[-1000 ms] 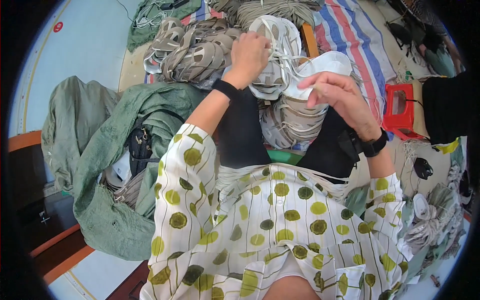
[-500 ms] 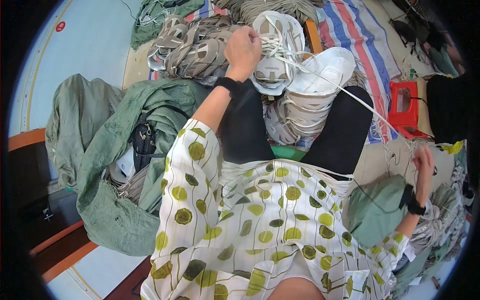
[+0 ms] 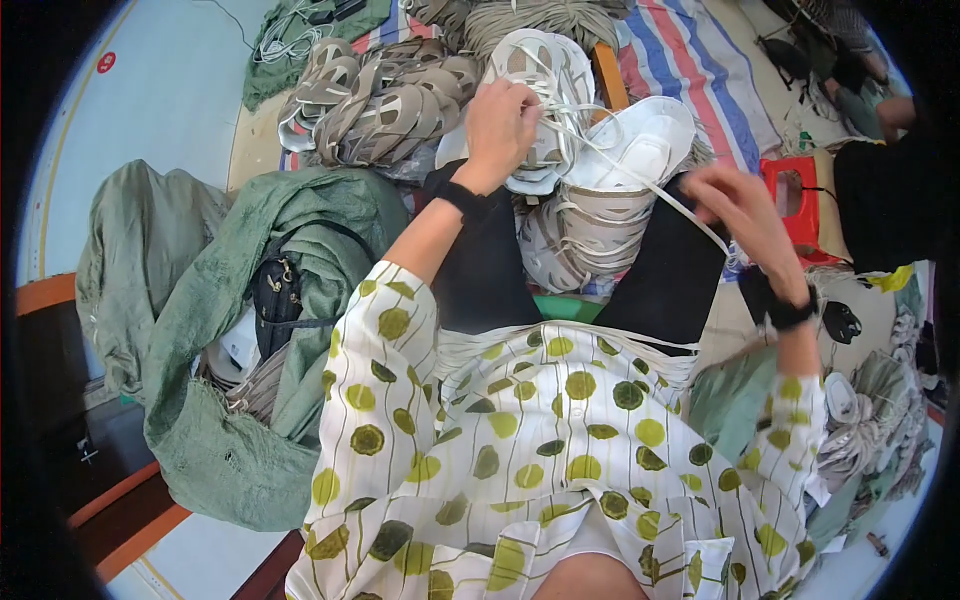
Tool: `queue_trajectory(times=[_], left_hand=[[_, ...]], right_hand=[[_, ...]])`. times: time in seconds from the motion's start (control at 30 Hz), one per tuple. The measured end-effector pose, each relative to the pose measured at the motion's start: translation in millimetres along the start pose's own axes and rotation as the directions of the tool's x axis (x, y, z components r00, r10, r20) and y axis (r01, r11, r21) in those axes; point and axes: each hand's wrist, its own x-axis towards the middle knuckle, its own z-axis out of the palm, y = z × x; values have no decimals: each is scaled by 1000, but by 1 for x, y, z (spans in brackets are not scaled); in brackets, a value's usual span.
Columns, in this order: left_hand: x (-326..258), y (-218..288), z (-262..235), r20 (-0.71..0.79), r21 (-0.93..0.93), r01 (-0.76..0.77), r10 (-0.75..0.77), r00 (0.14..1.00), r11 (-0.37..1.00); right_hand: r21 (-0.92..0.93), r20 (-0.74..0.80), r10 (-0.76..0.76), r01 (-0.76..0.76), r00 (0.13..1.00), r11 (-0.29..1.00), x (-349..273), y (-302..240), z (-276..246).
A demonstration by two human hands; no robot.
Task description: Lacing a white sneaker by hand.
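A beige and white sneaker (image 3: 545, 150) with loose white laces rests at the top of the stack between my knees. My left hand (image 3: 503, 132) is at its tongue and eyelets, fingertips pinched on a white shoelace (image 3: 655, 185). One length of that lace runs rightward over my right thigh and hangs down there. Above this length is my right hand (image 3: 742, 218), slightly blurred, fingers stretched to the left with no lace visible in them. Several upper pieces with white laces, nested in a stack (image 3: 605, 225), lie just below the sneaker. A white shoe interior (image 3: 650, 140) faces up beside it.
Grey-brown shoe uppers (image 3: 395, 105) are heaped at the far left. Green sacks (image 3: 230, 430) stand at my left, one with a black bag (image 3: 277, 300) in it. A red plastic stool (image 3: 790, 205) is at the right. Bundled laces (image 3: 865, 435) lie lower right.
My right hand has swung in from the far right toward my right knee, and the lace once drawn taut is now slack. My left hand has stayed at the sneaker.
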Motion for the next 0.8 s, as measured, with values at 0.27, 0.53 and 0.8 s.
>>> queue_trajectory(times=[0.27,0.53,0.8], left_hand=[[-27,15,-34,149,-307,173,-132,980,936],[-56,21,-66,264,-415,360,-268,927,836],[-87,0,-161,324,47,244,-246,914,969]], right_hand=[[-475,-59,-588,496,806,727,140,10,71],[-659,69,-525,434,848,614,154,-4,88],[-751,51,-385,289,922,594,158,14,70]])
